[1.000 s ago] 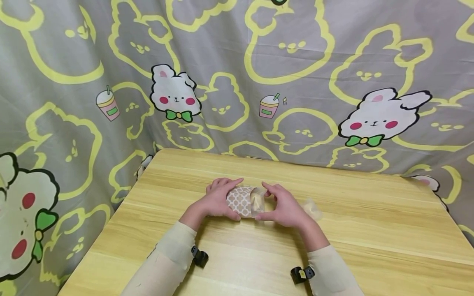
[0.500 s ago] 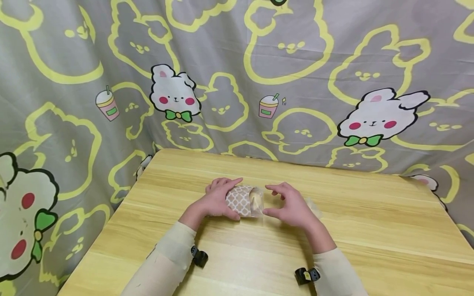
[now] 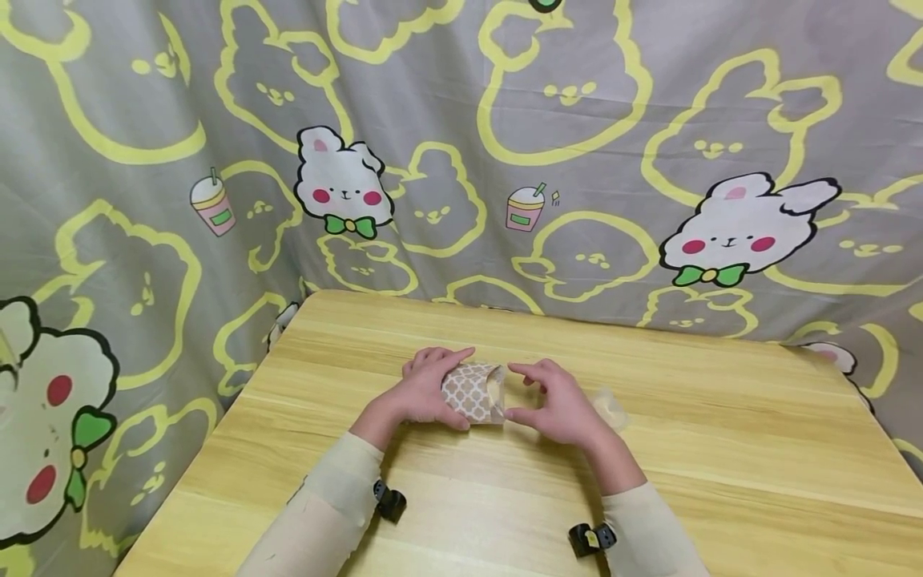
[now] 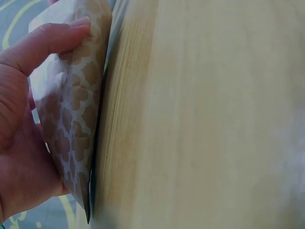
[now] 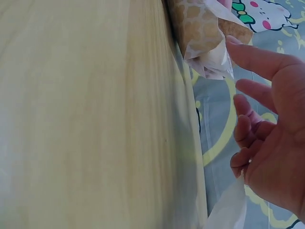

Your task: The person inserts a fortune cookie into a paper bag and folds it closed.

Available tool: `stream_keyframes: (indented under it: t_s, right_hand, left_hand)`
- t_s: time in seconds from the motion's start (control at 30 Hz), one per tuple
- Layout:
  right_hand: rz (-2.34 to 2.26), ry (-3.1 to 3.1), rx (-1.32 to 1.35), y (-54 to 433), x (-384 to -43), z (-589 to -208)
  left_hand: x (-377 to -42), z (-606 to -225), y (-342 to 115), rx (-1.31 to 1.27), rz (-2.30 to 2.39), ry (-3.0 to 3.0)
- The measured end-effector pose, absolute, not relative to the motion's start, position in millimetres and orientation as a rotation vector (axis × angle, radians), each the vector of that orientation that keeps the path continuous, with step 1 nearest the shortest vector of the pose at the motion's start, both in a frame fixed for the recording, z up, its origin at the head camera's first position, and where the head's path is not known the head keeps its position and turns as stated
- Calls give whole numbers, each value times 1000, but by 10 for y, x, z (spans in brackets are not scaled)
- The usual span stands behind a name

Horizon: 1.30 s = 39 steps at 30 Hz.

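Change: right hand (image 3: 558,405) is coming back in toward the bag mouth; half a second ago we were seeing it pulled off to the right, and the pale contents are now sticking out less.
Left hand: our left hand (image 3: 425,390) is gripping the patterned paper bag (image 3: 472,391), thumb along the near side and fingers curled over the far side. In the left wrist view the thumb (image 4: 50,40) is pressing flat on the bag (image 4: 71,114), which is lying on its side against the table (image 4: 205,119).
Right hand: we are seeing it not holding anything, fingers relaxed and slightly bent. The thumb tip is just at the bag's open end in the head view; in the right wrist view the index finger (image 5: 257,59) is reaching to the pale contents (image 5: 214,59) at the mouth, and we cannot tell if it is touching.
Bag: brown with a white lattice print, lying mid-table with the opening facing right, between the two hands.
Wrapper: a clear plastic wrapper (image 3: 609,407) is lying on the table (image 3: 721,449) just right of the right hand, partly hidden behind it.
Surroundings: a wooden table, with a grey rabbit-print curtain (image 3: 461,144) hanging behind it.
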State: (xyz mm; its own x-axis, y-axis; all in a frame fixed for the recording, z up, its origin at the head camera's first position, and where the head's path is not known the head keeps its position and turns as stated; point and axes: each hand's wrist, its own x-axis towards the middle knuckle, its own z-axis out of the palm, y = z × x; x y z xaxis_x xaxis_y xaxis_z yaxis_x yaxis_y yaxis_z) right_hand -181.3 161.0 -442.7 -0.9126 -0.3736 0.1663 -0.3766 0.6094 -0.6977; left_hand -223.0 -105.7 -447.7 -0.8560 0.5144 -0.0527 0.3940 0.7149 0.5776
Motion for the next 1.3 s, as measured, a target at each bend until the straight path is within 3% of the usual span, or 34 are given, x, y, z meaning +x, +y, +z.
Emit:
stream_keyframes:
  t_s: [1.3]
  right_hand:
    - [1185, -2793, 597, 1413, -1856, -4480]
  left_hand:
    - [-2220, -4476, -1013, 770, 824, 2730]
